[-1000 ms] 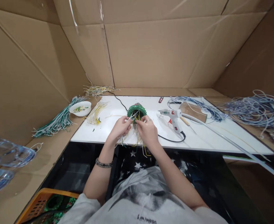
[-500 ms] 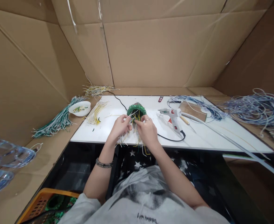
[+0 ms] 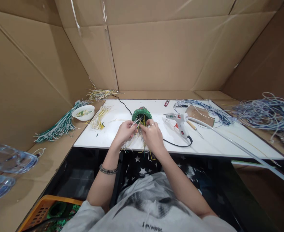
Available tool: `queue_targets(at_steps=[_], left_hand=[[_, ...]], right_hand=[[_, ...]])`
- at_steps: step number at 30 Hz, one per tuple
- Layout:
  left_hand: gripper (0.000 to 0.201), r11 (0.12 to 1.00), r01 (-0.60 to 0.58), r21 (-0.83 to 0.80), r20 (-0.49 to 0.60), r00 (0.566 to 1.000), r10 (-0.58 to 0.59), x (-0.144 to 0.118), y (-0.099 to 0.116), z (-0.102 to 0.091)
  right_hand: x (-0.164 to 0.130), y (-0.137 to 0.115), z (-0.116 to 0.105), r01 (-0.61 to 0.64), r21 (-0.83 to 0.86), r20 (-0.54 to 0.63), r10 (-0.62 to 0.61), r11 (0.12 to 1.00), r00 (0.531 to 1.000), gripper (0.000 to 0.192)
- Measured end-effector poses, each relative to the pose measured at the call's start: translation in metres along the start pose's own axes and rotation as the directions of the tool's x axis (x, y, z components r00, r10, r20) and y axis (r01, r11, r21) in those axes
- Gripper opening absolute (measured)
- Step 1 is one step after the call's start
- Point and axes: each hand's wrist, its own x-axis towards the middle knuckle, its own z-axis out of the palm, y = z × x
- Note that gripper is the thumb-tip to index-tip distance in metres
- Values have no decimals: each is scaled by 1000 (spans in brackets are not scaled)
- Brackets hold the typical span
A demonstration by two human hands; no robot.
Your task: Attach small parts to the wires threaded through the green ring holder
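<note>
A green, glittery hollow piece [image 3: 141,111] lies on the white board with its open end toward me. White and yellow wires [image 3: 138,137] come out of that opening and hang toward the board's near edge. My left hand [image 3: 125,132] is closed, pinching white wires just in front of the opening. Beside it, my right hand [image 3: 153,134] is closed too, its thumb and fingers pinched on wires at the opening's right side. The exact wires under the right fingertips are partly hidden.
Right of my hands lies a white glue gun [image 3: 180,121] with a black cord and an awl [image 3: 191,124]. Blue-white wires [image 3: 265,111] lie far right. To the left are a white bowl [image 3: 90,113], yellow-white wires [image 3: 98,118] and green-white wires [image 3: 59,125]. An orange basket [image 3: 39,206] stands lower left.
My left fingers have shifted slightly and closed more tightly around the white wires. My right hand and the green piece stay almost in place.
</note>
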Motion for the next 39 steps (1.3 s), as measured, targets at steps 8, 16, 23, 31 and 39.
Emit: queue_targets(at_steps=[8,16,23,31,39], left_hand=[[23,997,37,-61,84,996,-32,-2,4,3],[16,995,36,-90,100,995,-27,-2,5,6],[23,994,62,-89,78,995,-55,-2,6,6],[21,996,66,-62,50,997,-63,-2,6,5],[19,998,56,-26,39,998,-55,-4,7,3]], right_hand=[[1,6,9,26,150,-184,2,988,983,28],[3,4,7,111,156,-154,-87,982,984,41],[3,3,4,67,127,-44,-62,990,997,46],[4,0,2,45,93,4,-46,995,999,40],[4,3,7,67,160,-73,-55,985,996,37]])
